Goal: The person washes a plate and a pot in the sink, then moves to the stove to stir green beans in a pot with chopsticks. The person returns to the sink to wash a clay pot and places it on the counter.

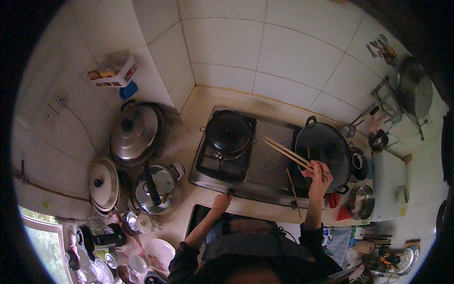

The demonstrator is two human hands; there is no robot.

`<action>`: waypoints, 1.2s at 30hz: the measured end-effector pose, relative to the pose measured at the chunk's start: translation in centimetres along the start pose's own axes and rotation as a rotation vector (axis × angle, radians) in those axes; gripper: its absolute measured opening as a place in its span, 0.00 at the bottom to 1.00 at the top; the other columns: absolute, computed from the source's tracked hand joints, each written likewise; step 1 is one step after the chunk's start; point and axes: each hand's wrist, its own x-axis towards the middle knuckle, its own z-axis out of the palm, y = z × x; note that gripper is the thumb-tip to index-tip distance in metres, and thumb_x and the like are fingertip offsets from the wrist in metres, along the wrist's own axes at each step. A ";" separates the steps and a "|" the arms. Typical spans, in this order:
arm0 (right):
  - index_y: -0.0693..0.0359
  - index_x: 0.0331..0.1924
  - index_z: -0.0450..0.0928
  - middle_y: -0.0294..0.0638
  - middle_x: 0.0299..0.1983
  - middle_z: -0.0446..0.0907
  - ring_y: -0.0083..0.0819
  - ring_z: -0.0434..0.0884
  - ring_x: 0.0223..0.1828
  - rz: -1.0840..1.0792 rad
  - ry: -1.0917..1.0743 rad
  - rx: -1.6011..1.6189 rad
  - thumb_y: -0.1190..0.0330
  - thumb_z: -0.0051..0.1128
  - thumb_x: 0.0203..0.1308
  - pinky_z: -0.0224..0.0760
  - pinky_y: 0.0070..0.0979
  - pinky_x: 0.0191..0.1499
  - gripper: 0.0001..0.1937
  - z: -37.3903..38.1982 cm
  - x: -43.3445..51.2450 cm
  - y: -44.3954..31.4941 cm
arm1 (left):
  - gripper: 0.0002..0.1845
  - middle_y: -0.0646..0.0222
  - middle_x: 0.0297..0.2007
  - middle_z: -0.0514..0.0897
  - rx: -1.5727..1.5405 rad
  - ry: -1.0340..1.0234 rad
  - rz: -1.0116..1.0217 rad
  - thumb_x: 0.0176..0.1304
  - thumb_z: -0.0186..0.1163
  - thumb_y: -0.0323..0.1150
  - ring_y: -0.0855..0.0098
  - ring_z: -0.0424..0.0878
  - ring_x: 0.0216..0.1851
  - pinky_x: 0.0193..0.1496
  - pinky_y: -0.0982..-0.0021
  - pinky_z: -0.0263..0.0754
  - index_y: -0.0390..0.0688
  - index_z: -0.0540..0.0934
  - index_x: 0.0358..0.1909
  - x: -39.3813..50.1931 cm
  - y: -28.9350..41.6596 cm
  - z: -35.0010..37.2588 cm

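The fingers of my left hand (221, 203) are closed around a control knob (230, 192) at the front edge of the gas stove (271, 156). In my right hand (320, 176) is a pair of wooden chopsticks (289, 153), their tips pointing left above the ribbed steel middle of the stove. Below that hand sits a large black wok (324, 143) on the right burner, with a small yellowish strip visible in it. A dark pot with a black lid (228, 131) stands on the left burner. One thin brown stick (293, 193) lies across the stove's front edge.
Left of the stove stand a domed-lid pan (136, 133), a pale-lidded pot (103, 183) and a glass-lidded pot (156, 188). A white bowl (159, 254) is at lower left. Right of the wok are a steel basin (361, 202) and red cloth (343, 213). Tiled walls (294, 53) rise behind.
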 end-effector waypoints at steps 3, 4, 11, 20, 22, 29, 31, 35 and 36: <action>0.72 0.33 0.73 0.45 0.27 0.77 0.26 0.77 0.20 0.017 -0.008 -0.033 0.69 0.48 0.55 0.72 0.18 0.25 0.11 -0.8 0.1 0.1 | 0.21 0.62 0.20 0.79 -0.073 -0.178 -0.116 0.54 0.49 0.47 0.62 0.77 0.24 0.29 0.64 0.72 0.38 0.76 0.20 -0.1 0.6 -2.3; 0.72 0.33 0.73 0.45 0.27 0.77 0.26 0.77 0.20 -0.003 -0.021 -0.030 0.69 0.48 0.55 0.72 0.18 0.25 0.11 -1.0 0.1 0.2 | 0.22 0.61 0.20 0.78 0.003 -0.252 -0.133 0.54 0.49 0.48 0.62 0.78 0.24 0.30 0.63 0.72 0.37 0.76 0.20 0.1 1.2 -3.5; 0.71 0.35 0.73 0.45 0.27 0.77 0.26 0.77 0.21 0.003 -0.070 -0.038 0.69 0.48 0.56 0.72 0.19 0.25 0.11 -1.4 -0.5 1.0 | 0.14 0.58 0.25 0.78 0.109 0.384 0.322 0.49 0.57 0.38 0.58 0.77 0.25 0.29 0.64 0.72 0.40 0.75 0.34 5.8 7.7 -14.5; 0.71 0.38 0.74 0.44 0.31 0.78 0.27 0.78 0.26 0.101 -0.089 -0.020 0.71 0.48 0.56 0.72 0.19 0.29 0.11 -1.0 -1.8 0.4 | 0.15 0.55 0.27 0.78 0.734 0.471 0.297 0.49 0.56 0.33 0.64 0.79 0.30 0.31 0.66 0.75 0.37 0.69 0.38 18.1 10.8 -16.3; 0.72 0.38 0.74 0.44 0.31 0.78 0.27 0.78 0.26 0.117 -0.098 -0.055 0.71 0.48 0.55 0.73 0.20 0.29 0.11 -0.9 -1.8 0.2 | 0.14 0.55 0.26 0.78 0.703 0.403 0.289 0.49 0.55 0.33 0.62 0.79 0.30 0.32 0.65 0.75 0.36 0.69 0.37 19.0 10.7 -16.3; 0.71 0.36 0.74 0.43 0.28 0.78 0.24 0.78 0.25 0.044 -0.195 -0.076 0.70 0.50 0.55 0.72 0.19 0.29 0.11 1.0 0.0 1.3 | 0.14 0.52 0.26 0.78 0.427 0.400 0.222 0.51 0.53 0.36 0.58 0.78 0.30 0.31 0.63 0.74 0.35 0.70 0.33 17.3 10.7 -18.5; 0.71 0.36 0.74 0.43 0.29 0.78 0.25 0.78 0.25 0.041 -0.240 -0.089 0.70 0.47 0.57 0.72 0.17 0.28 0.11 2.2 0.5 2.1 | 0.15 0.51 0.26 0.78 0.300 0.479 0.235 0.51 0.53 0.37 0.57 0.78 0.28 0.30 0.63 0.74 0.35 0.71 0.34 15.8 10.0 -19.5; 0.71 0.36 0.74 0.42 0.28 0.78 0.25 0.78 0.24 -0.015 -0.327 -0.040 0.71 0.47 0.57 0.71 0.16 0.28 0.10 5.5 1.5 4.4 | 0.14 0.54 0.23 0.77 -0.200 0.432 0.157 0.54 0.50 0.34 0.61 0.77 0.18 0.24 0.67 0.73 0.33 0.70 0.38 14.3 8.0 -20.7; 0.71 0.36 0.74 0.42 0.27 0.78 0.25 0.78 0.24 -0.069 -0.330 -0.188 0.70 0.47 0.57 0.71 0.17 0.28 0.10 6.3 2.0 5.1 | 0.14 0.56 0.22 0.77 -0.306 0.446 0.159 0.55 0.49 0.33 0.63 0.77 0.17 0.22 0.68 0.73 0.33 0.70 0.38 13.8 7.3 -20.8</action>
